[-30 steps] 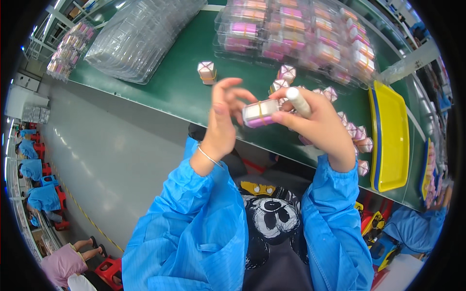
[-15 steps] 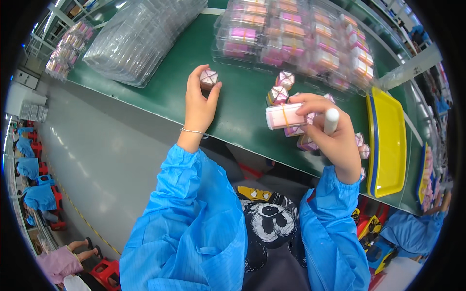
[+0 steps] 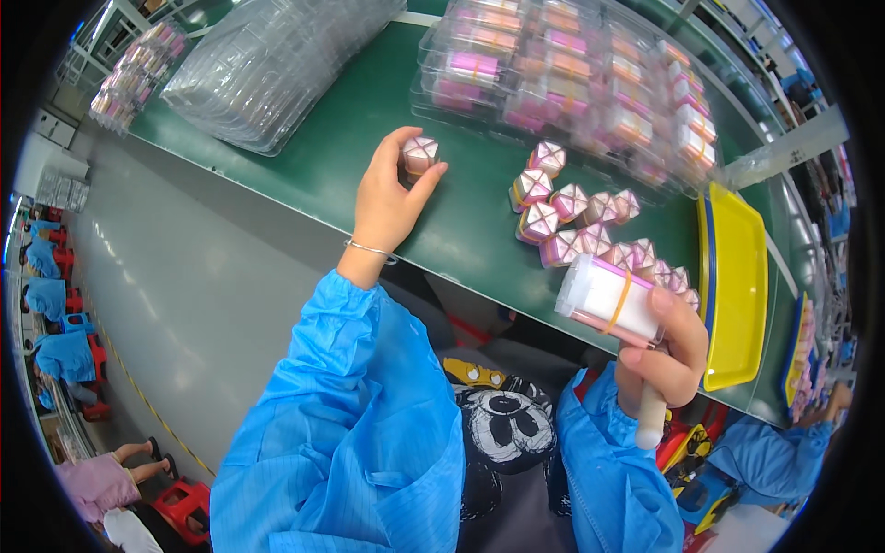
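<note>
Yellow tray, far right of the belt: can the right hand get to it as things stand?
Probably yes for position: the yellow tray sits just beside the right hand with nothing between them. But that hand already holds a banded pink-and-white box and a white marker, so its fingers are not free to grip.

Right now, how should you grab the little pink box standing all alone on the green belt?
Pinch the little pink box by its upright side walls, coming down from above. It stands on end with its folded top facing up, and the left hand has thumb and fingers on opposite sides.

factory: green conveyor belt [image 3: 369, 138], smocked workers [image 3: 55, 341]
</note>
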Motion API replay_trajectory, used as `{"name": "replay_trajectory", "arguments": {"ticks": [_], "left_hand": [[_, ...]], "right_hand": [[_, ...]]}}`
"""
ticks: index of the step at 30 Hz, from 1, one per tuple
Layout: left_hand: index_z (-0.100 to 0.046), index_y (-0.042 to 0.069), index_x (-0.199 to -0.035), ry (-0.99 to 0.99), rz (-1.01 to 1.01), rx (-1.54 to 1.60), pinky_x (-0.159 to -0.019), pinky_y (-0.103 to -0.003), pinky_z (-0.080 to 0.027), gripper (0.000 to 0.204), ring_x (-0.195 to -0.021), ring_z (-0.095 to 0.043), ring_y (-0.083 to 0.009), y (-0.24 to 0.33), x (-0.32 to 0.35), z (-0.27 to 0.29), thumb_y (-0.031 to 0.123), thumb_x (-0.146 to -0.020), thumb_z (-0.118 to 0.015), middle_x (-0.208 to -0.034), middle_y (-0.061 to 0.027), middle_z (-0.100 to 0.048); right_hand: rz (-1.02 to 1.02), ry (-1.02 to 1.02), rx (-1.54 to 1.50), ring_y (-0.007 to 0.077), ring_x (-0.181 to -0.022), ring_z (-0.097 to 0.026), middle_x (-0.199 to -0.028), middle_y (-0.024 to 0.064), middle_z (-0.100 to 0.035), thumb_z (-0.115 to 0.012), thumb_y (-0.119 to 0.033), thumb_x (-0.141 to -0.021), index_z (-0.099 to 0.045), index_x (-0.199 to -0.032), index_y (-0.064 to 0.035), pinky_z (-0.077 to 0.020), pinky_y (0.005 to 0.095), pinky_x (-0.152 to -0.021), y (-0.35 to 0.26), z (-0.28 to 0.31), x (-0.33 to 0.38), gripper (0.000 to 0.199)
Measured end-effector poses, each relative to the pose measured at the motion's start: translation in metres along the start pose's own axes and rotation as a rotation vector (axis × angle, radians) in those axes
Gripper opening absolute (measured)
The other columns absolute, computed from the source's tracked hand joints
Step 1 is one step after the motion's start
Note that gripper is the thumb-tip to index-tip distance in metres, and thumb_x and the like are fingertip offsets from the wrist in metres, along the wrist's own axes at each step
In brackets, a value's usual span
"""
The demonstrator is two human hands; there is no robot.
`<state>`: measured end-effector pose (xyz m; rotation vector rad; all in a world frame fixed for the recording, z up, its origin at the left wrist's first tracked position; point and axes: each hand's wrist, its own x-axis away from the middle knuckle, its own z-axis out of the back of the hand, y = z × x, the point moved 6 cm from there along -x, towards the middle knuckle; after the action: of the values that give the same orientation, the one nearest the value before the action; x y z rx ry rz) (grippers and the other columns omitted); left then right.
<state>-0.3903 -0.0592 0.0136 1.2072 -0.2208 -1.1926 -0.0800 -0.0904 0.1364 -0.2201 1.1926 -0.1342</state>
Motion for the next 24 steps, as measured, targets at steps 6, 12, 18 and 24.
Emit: {"name": "replay_trajectory", "arguments": {"ticks": [6,12,18,24], "left_hand": [[-0.055,0.004,-0.124,-0.022,-0.001,-0.003,-0.081,-0.029,-0.049,0.048,-0.088,-0.062,-0.0157,0.000,-0.002,-0.004,0.014,-0.083,-0.077,-0.103,-0.0074,-0.065],[-0.055,0.004,-0.124,-0.015,-0.014,-0.001,-0.081,-0.029,-0.049,0.047,-0.087,-0.061,-0.0154,-0.003,-0.002,-0.004,0.013,-0.083,-0.077,-0.102,-0.0068,-0.064],[-0.055,0.004,-0.124,-0.028,-0.010,0.004,-0.081,-0.029,-0.049,0.047,-0.086,-0.061,-0.0147,-0.001,-0.002,-0.006,0.014,-0.083,-0.077,-0.101,-0.0061,-0.065],[-0.055,0.004,-0.123,-0.037,-0.026,-0.007,-0.080,-0.029,-0.050,0.047,-0.086,-0.062,-0.0144,-0.002,-0.003,-0.006,0.014,-0.083,-0.077,-0.101,-0.0062,-0.065]], "right_hand": [[-0.044,0.050,-0.009,0.0192,-0.058,-0.058,-0.113,0.0250,-0.065,-0.077,-0.006,-0.067,-0.069,-0.094,-0.0134,-0.0418,0.0236,-0.049,0.004,-0.007,-0.001,0.028],[-0.890,-0.025,-0.278,0.0061,-0.070,-0.061,-0.103,0.0120,-0.068,-0.075,-0.001,-0.081,-0.063,-0.115,0.0034,-0.0444,0.0188,-0.055,0.046,-0.018,-0.006,0.037],[-1.184,-0.019,-0.381,0.0061,-0.070,-0.062,-0.079,0.0053,-0.069,-0.073,-0.012,-0.087,-0.066,-0.106,0.0058,-0.0452,0.0206,-0.059,0.065,-0.040,-0.027,0.027],[-1.193,-0.232,-0.106,0.0071,-0.055,-0.060,-0.061,0.0027,-0.062,-0.073,-0.028,-0.087,-0.070,-0.080,0.0030,-0.0432,0.0252,-0.049,0.085,-0.063,-0.036,0.032]]}}
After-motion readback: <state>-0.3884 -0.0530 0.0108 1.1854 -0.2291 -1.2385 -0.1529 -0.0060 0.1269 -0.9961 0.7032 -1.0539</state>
